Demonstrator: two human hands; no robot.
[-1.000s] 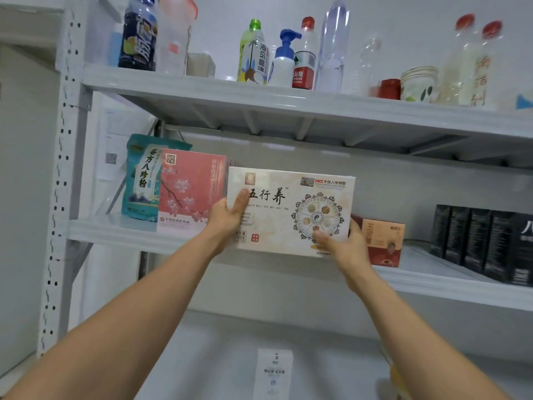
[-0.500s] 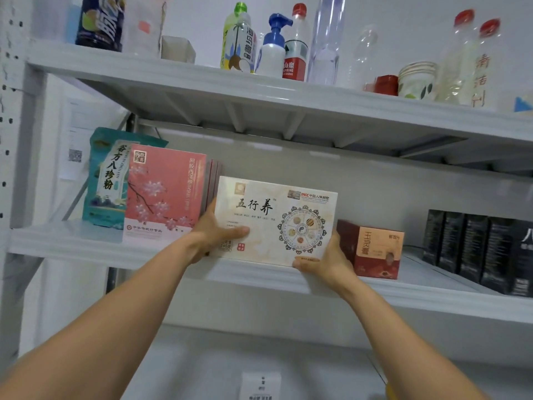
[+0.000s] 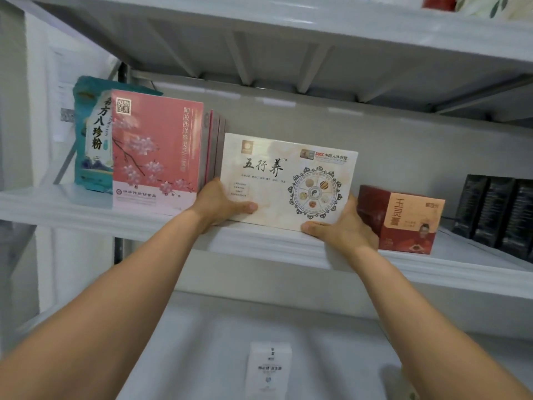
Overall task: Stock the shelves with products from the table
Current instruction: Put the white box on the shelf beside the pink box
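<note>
Cream box (image 3: 288, 180), one, on the shelf (image 3: 86, 206), two grips clamped on it: left hand (image 3: 219, 206), right hand (image 3: 343, 229).

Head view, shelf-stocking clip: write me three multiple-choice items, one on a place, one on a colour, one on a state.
1. Where is the cream box?
A. On the top shelf
B. On the middle shelf, between the pink box and the red box
C. On the bottom shelf

2. What colour is the pouch just left of the pink box?
A. Teal
B. Yellow
C. Black

3. What are the two hands doing?
A. Both hang free
B. Only one touches the cream box
C. The left hand and right hand each grip a lower corner of the cream box

Answers:
1 B, the pink and red boxes flank it on that shelf.
2 A, its teal top and side show past the pink box.
3 C, a thumb lies on the front face at each lower corner.
</note>
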